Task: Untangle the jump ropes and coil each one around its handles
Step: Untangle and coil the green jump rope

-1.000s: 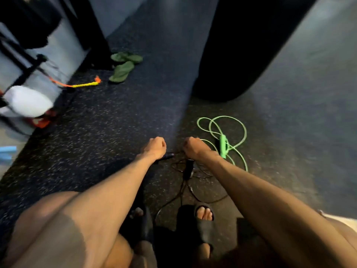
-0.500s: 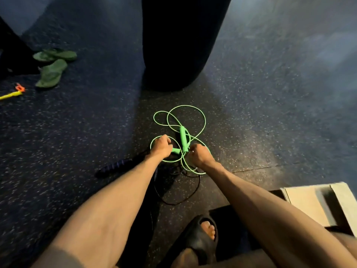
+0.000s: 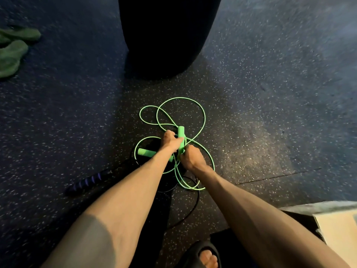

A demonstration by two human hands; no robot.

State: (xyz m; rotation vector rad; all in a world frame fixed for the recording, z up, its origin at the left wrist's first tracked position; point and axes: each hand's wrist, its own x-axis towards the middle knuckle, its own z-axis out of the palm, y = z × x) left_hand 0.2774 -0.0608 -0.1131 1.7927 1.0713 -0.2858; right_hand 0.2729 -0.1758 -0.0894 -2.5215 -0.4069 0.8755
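A bright green jump rope lies in loose loops on the speckled dark floor. One green handle points away from me, and my left hand is closed around its middle. The other green handle lies flat to the left, partly under my left forearm. My right hand is closed on the green cord just below the first handle. A black rope with a purple-striped black handle lies under and beside the green one, partly hidden by my arms.
A large black cylinder stands right behind the ropes. A pair of green slippers lies at the far left. A pale box sits at the lower right, and my foot in a black slide is at the bottom.
My hands left the black rope and moved onto the green one. The left hand now grips the upright green handle, and the view has swung right and closer.
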